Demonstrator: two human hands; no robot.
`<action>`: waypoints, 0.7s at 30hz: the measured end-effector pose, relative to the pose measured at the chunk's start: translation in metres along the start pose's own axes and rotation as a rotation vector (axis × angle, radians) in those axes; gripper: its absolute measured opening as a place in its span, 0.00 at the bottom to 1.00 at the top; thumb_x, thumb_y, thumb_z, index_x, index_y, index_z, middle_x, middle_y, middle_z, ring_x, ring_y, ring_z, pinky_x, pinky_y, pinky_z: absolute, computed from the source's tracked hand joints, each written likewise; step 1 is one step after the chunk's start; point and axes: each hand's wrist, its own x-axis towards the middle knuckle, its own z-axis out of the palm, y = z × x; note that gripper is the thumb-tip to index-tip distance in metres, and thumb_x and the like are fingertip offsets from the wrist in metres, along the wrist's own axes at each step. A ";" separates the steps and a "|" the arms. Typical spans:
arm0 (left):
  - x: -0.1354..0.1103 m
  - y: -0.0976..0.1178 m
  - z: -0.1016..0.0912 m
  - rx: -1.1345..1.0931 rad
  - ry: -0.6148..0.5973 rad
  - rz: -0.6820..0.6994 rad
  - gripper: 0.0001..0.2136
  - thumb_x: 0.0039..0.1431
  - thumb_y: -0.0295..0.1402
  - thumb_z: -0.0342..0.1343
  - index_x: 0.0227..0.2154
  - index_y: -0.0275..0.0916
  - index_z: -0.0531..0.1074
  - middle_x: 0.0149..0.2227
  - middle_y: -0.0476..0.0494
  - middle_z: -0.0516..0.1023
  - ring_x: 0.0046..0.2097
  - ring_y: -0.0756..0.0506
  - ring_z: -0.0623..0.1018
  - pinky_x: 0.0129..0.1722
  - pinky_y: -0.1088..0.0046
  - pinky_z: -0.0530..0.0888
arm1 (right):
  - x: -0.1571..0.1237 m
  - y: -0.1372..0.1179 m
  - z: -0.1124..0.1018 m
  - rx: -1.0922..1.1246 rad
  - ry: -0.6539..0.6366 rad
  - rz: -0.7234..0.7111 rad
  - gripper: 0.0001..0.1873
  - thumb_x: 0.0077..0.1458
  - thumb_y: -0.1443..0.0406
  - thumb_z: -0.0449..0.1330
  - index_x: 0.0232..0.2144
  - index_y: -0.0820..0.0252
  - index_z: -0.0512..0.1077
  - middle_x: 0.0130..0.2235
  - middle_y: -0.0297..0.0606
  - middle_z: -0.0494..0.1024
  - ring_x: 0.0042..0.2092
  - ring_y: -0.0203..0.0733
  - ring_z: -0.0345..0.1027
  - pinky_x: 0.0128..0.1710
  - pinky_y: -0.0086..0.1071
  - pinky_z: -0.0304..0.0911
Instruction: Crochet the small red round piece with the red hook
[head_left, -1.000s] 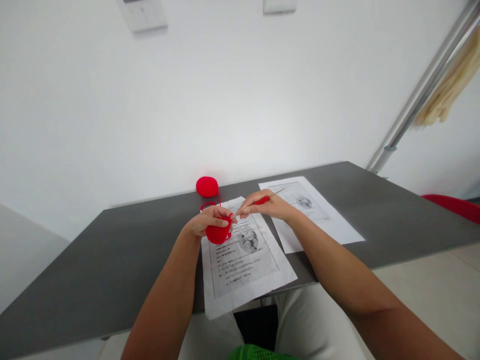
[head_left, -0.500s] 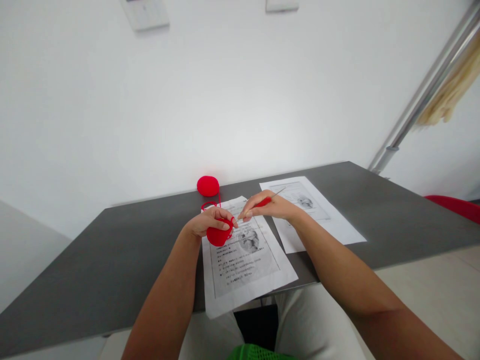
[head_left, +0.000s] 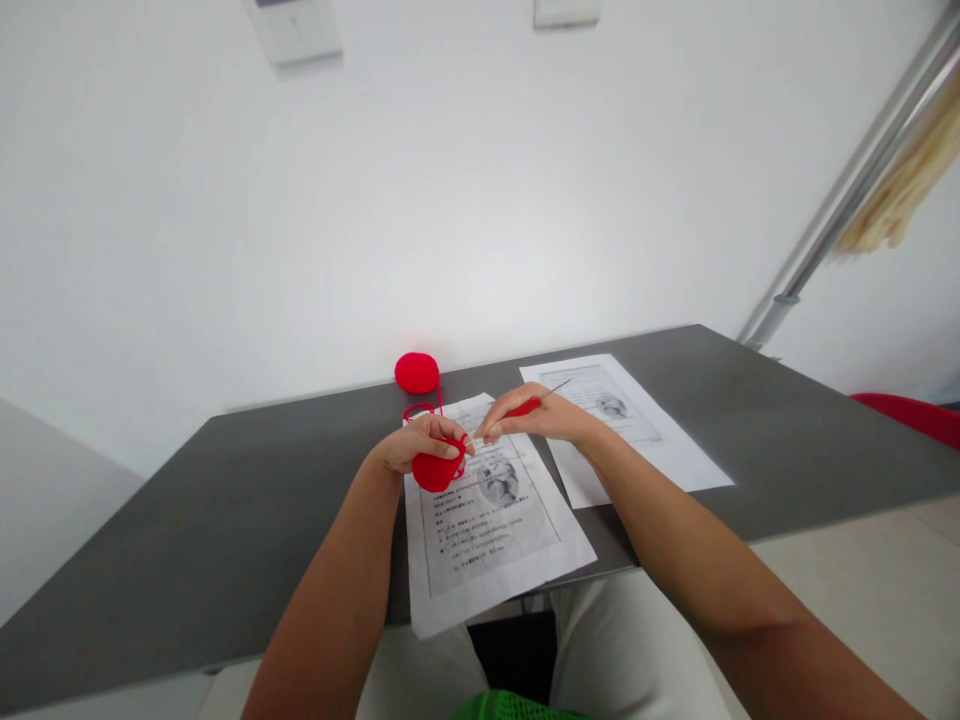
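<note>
My left hand is closed on a small rounded piece of red crochet work, pinched between thumb and fingers. A crochet hook with a red grip and a thin metal shaft lies in my right hand, whose fingers are closed around it. The hook's working end points at the crochet piece beside my left fingertips; whether it sits inside a stitch is too small to tell. Red yarn runs back from my left hand to a ball of red yarn near the wall.
Under my hands a printed sheet lies on the dark table, its near corner past the front edge. A second printed sheet is to the right. Behind the table rises a white wall; a metal pole slants at the right.
Both hands keep nearly the same place. The hook has shifted very slightly in my right hand; the crochet piece and yarn ball look unmoved.
</note>
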 end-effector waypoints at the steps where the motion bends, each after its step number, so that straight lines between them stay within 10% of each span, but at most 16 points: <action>1: 0.000 -0.001 0.000 -0.010 -0.011 -0.001 0.12 0.37 0.31 0.69 0.28 0.30 0.78 0.24 0.41 0.78 0.25 0.48 0.76 0.27 0.74 0.70 | 0.000 0.000 -0.001 -0.003 -0.013 0.001 0.10 0.48 0.64 0.66 0.33 0.66 0.79 0.32 0.41 0.81 0.35 0.38 0.75 0.39 0.33 0.72; 21: 0.005 -0.007 -0.001 -0.115 -0.100 0.061 0.11 0.39 0.29 0.68 0.28 0.31 0.77 0.25 0.42 0.78 0.25 0.48 0.75 0.27 0.72 0.69 | 0.000 -0.004 0.000 -0.151 -0.036 -0.066 0.09 0.50 0.65 0.65 0.34 0.65 0.79 0.34 0.41 0.81 0.37 0.39 0.75 0.40 0.34 0.71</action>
